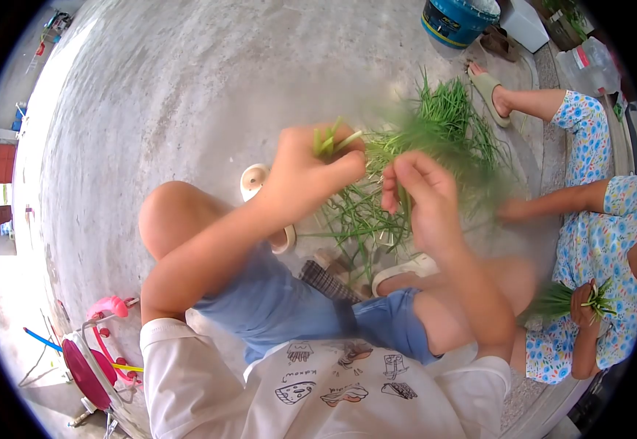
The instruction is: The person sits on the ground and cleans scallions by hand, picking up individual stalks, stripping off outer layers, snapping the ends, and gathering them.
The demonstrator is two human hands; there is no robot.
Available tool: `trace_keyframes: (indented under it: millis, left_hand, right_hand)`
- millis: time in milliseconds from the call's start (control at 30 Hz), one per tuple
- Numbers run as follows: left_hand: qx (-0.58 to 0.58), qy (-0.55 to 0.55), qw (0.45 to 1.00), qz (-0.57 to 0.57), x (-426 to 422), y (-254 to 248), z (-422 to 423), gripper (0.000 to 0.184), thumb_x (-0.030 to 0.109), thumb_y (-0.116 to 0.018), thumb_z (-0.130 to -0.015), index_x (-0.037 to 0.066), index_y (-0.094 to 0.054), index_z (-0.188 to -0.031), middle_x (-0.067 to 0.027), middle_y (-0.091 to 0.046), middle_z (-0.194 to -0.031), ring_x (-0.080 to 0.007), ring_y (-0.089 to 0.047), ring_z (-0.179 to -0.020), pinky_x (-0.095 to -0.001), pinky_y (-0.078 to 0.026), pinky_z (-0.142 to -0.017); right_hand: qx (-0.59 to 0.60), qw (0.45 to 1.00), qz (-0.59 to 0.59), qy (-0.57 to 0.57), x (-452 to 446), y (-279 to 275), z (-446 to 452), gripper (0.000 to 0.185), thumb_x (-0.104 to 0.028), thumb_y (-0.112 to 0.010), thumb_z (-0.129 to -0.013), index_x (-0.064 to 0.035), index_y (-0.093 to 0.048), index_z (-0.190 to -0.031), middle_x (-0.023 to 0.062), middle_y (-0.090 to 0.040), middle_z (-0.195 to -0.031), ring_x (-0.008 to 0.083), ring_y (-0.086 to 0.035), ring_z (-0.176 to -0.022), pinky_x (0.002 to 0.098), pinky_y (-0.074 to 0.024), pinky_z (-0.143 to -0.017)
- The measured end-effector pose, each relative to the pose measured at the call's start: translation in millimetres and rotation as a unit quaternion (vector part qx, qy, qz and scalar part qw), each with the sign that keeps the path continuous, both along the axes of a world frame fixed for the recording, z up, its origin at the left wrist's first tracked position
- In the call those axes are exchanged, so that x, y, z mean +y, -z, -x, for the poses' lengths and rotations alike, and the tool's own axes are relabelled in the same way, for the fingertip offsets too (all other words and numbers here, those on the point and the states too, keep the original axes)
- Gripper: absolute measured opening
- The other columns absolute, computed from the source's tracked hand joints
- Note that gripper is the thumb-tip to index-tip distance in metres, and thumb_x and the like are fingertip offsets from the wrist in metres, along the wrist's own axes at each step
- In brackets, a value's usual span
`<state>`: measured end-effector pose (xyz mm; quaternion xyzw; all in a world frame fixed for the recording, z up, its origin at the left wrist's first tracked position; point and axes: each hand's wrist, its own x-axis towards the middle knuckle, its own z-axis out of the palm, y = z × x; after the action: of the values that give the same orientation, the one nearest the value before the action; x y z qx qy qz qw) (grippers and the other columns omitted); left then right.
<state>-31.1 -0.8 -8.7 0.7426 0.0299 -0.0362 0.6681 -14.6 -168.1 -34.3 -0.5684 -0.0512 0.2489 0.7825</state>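
My left hand [317,162] is closed around a small bunch of chives [327,140], whose pale cut ends stick out above the fist. Just to its right, my right hand [427,201] is closed in a pinch with a thin green chive blade [405,200] between thumb and fingers. Beyond and below both hands, a loose heap of chives [446,110] spreads over the concrete floor, partly smeared by motion. More strands [362,219] lie scattered between my feet.
A co-worker in a flowered outfit [589,219] sits at the right, one hand [516,211] reaching toward the heap, the other [586,304] holding a chive bunch. A blue bucket [450,25] and white box [525,25] stand beyond. A pink child's vehicle [91,369] is at the lower left.
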Motion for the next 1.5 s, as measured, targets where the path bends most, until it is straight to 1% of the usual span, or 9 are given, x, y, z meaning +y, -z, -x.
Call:
trace_keyframes:
  millis: [167, 333, 500, 667, 767, 1000, 1100, 1300, 1500]
  left_hand:
    - [0.018, 0.031, 0.997, -0.071, 11.2, -1.9, -1.7, 0.006, 0.003, -0.053, -0.065, -0.002, -0.051, -0.065, -0.0008, -0.050, -0.059, -0.0062, -0.040, -0.053, -0.0230, -0.031, -0.046]
    - [-0.191, 0.045, 0.921, -0.335, 26.2, 5.4, -2.0, 0.007, 0.000, -0.053, -0.057, -0.003, -0.050, -0.063, -0.0107, -0.044, -0.056, -0.0161, -0.040, -0.047, -0.0273, -0.032, -0.043]
    - [-0.068, 0.027, 0.958, -0.278, 33.2, -6.6, -2.3, 0.032, 0.010, -0.064, -0.070, 0.001, -0.039, -0.052, 0.0003, -0.035, -0.045, -0.0041, -0.030, -0.046, -0.0234, -0.025, -0.040]
    - [-0.003, 0.066, 0.995, -0.080, 14.9, -0.7, 6.6, 0.023, 0.017, -0.068, -0.068, 0.001, -0.052, -0.063, -0.0003, -0.044, -0.053, -0.0036, -0.038, -0.051, -0.0220, -0.029, -0.043]
    - [-0.229, 0.166, 0.937, -0.207, 9.4, 0.4, 4.8, 0.019, 0.012, -0.063, -0.070, 0.000, -0.058, -0.083, -0.0067, -0.055, -0.071, -0.0165, -0.049, -0.055, -0.0278, -0.039, -0.052]
    - [-0.334, 0.312, 0.820, -0.344, 8.9, -13.6, 32.5, 0.014, 0.002, -0.058, -0.063, -0.003, -0.051, -0.073, -0.0082, -0.044, -0.063, -0.0197, -0.045, -0.046, -0.0291, -0.037, -0.042]
    - [-0.408, 0.352, 0.785, -0.304, 11.1, -13.0, 49.3, 0.013, 0.003, -0.058, -0.064, -0.002, -0.050, -0.072, -0.0065, -0.042, -0.062, -0.0164, -0.043, -0.043, -0.0273, -0.036, -0.038]
    - [-0.243, 0.246, 0.937, -0.044, 3.0, 2.8, 62.3, 0.007, 0.005, -0.053, -0.077, -0.001, -0.052, -0.078, -0.0061, -0.048, -0.065, -0.0155, -0.044, -0.047, -0.0256, -0.035, -0.043]
    - [0.074, 0.072, 0.993, -0.054, -2.0, 33.1, 26.3, 0.017, 0.011, -0.056, -0.077, 0.000, -0.055, -0.089, 0.0040, -0.040, -0.059, -0.0037, -0.033, -0.053, -0.0203, -0.028, -0.045]
  right_hand:
    - [-0.082, 0.990, 0.109, -0.022, -6.4, 2.5, -6.5, 0.022, -0.021, -0.050, -0.083, -0.0007, -0.054, -0.076, -0.0022, -0.047, -0.061, 0.0031, -0.040, -0.056, 0.0181, -0.0318, -0.049]
    - [-0.109, 0.977, 0.166, -0.079, -18.9, 15.0, -25.2, 0.022, -0.021, -0.052, -0.082, -0.0004, -0.056, -0.076, -0.0050, -0.044, -0.060, 0.0029, -0.036, -0.056, 0.0178, -0.0293, -0.050]
    - [-0.111, 0.980, 0.150, -0.066, -31.5, -3.7, -22.0, 0.018, -0.018, -0.052, -0.082, -0.0005, -0.057, -0.078, -0.0017, -0.048, -0.063, 0.0047, -0.040, -0.058, 0.0199, -0.0322, -0.053]
    - [-0.381, 0.874, 0.291, -0.078, -23.9, -20.8, -6.0, 0.011, -0.010, -0.056, -0.076, -0.0004, -0.055, -0.081, 0.0070, -0.048, -0.068, 0.0174, -0.047, -0.061, 0.0253, -0.0374, -0.053]
    - [-0.524, 0.794, 0.306, -0.038, -13.4, -21.5, 2.7, 0.007, -0.005, -0.056, -0.070, -0.0012, -0.052, -0.075, 0.0078, -0.046, -0.066, 0.0221, -0.048, -0.060, 0.0280, -0.0382, -0.049]
    - [-0.632, 0.684, 0.350, -0.103, -14.1, -36.7, 22.7, 0.010, -0.002, -0.054, -0.059, -0.0045, -0.046, -0.064, 0.0055, -0.039, -0.061, 0.0217, -0.045, -0.055, 0.0322, -0.0384, -0.047]
    - [-0.560, 0.773, 0.253, -0.157, -17.8, -34.5, 37.9, 0.008, -0.004, -0.055, -0.065, -0.0036, -0.048, -0.066, 0.0060, -0.042, -0.062, 0.0223, -0.046, -0.056, 0.0314, -0.0377, -0.047]
    - [-0.229, 0.967, 0.005, -0.106, -7.2, -8.8, 58.3, 0.017, -0.016, -0.049, -0.083, -0.0029, -0.051, -0.074, 0.0020, -0.045, -0.064, 0.0109, -0.041, -0.057, 0.0221, -0.0331, -0.051]
    - [0.047, 0.993, -0.089, 0.054, 9.7, 7.4, 34.2, 0.019, -0.014, -0.045, -0.086, -0.0003, -0.055, -0.095, -0.0023, -0.042, -0.068, 0.0059, -0.035, -0.060, 0.0189, -0.0307, -0.056]
